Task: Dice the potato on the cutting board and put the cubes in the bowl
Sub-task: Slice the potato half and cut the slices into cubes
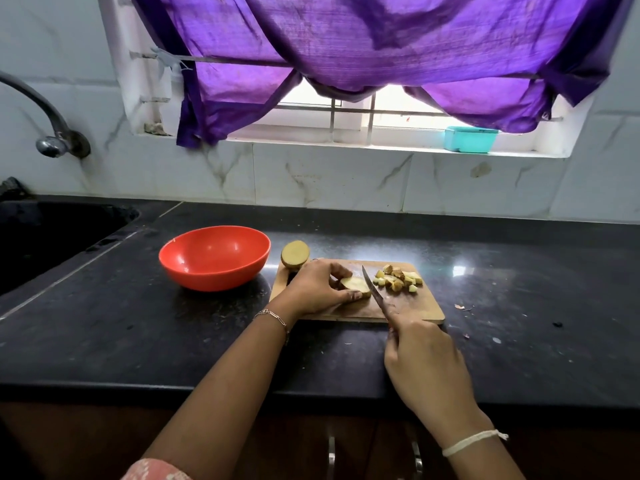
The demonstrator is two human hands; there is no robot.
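Purple curtain over window; black stone countertop below. Red bowl sits left of the wooden cutting board, holding nothing visible. Right hand grips the knife, blade running far-to-near. Left hand pinches a potato slab at board centre, long axis left-right, crosswise to the blade, which touches its right end. Potato half at the board's far-left corner. Cubes lie heaped right of the blade.

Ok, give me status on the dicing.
Left hand holds potato piece on cutting board; right hand grips knife. Cubes piled on board, bowl empty. Potato half beside bowl.
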